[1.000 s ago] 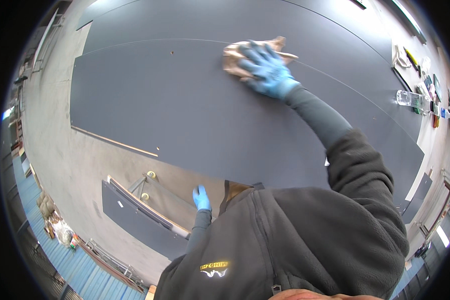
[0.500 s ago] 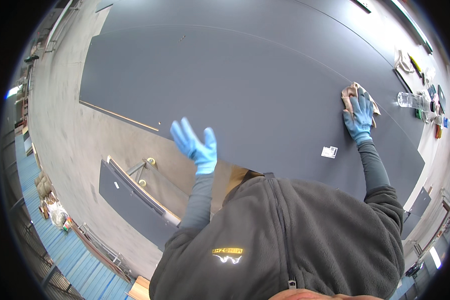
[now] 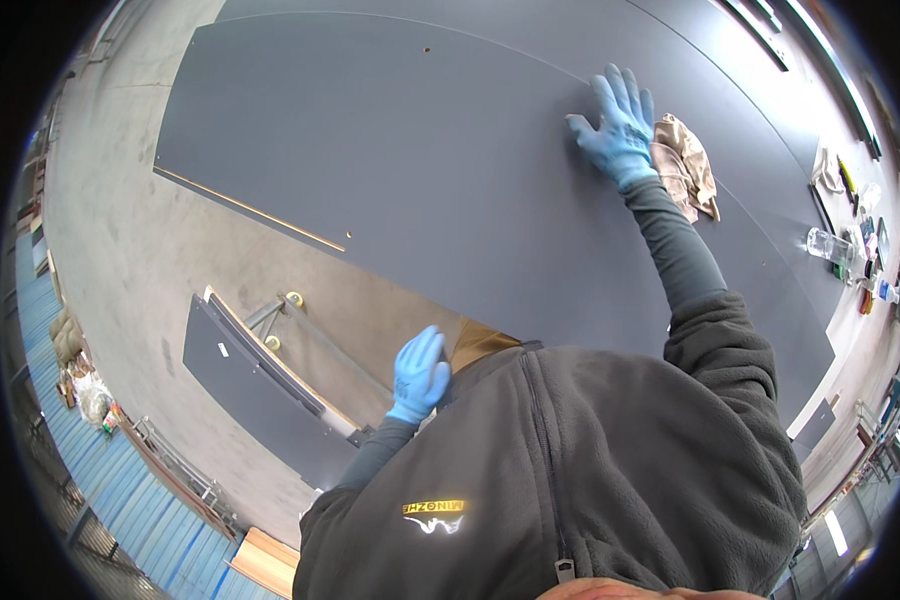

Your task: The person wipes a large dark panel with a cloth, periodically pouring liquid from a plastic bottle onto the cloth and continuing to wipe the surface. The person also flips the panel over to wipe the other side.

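Blue gloves cover both hands of the person. The right hand [image 3: 620, 135] has its fingers and thumb spread above a big dark grey board [image 3: 420, 150]; whether the palm presses on it, I cannot tell. The beige cloth [image 3: 685, 168] lies crumpled on the grey surface, just to the right of this hand, and it is not gripped. The left hand [image 3: 418, 376] is low, close to the body and near the front edge of the board; its fingers are side by side and a little bent, but I cannot tell if they are closed on something. Farther right, a clear bottle [image 3: 828, 246] lies beside several small things, near a pale cloth [image 3: 827, 172]. At the lower left, a smaller grey board [image 3: 250, 385] is next to a metal frame with yellowish wheels [image 3: 273, 343], above the concrete floor [image 3: 110, 250].
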Demonstrator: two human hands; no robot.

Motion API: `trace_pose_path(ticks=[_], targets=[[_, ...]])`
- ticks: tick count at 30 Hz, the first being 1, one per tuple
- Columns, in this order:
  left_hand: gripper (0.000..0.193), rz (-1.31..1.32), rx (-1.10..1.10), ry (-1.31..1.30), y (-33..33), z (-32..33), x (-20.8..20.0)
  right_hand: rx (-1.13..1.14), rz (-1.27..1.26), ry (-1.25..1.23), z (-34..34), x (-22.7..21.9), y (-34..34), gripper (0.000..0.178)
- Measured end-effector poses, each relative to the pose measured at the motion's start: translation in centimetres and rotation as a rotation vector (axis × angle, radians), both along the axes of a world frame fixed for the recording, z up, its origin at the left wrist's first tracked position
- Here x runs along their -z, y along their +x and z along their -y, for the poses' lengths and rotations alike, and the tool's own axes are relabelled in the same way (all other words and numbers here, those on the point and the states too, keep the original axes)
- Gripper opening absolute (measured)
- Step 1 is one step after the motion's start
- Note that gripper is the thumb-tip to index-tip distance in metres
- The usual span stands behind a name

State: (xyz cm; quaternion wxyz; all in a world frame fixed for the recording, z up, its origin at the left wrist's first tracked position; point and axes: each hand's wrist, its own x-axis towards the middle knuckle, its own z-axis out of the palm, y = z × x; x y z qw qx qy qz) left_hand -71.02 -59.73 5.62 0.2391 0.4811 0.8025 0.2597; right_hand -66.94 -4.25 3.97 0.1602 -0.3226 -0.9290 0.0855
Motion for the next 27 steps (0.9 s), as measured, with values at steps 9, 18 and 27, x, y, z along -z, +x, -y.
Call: trace_pose_path(ticks=[9, 18, 27], targets=[[0.058, -0.025, -0.482, -0.556, 2.1, 13.5, 6.4, 0.285, 0.350, -0.438, 1.3, -1.8, -7.8, 0.107], [0.059, 0.080, -0.387, -0.433, 1.1, 7.4, 9.1, 0.281, 0.384, -0.455, 1.6, -2.5, -8.6, 0.110], [0.061, 0.086, -0.454, -0.473, 0.2, 6.6, 9.2, 0.285, 0.357, -0.386, 1.9, -1.4, -8.5, 0.112]])
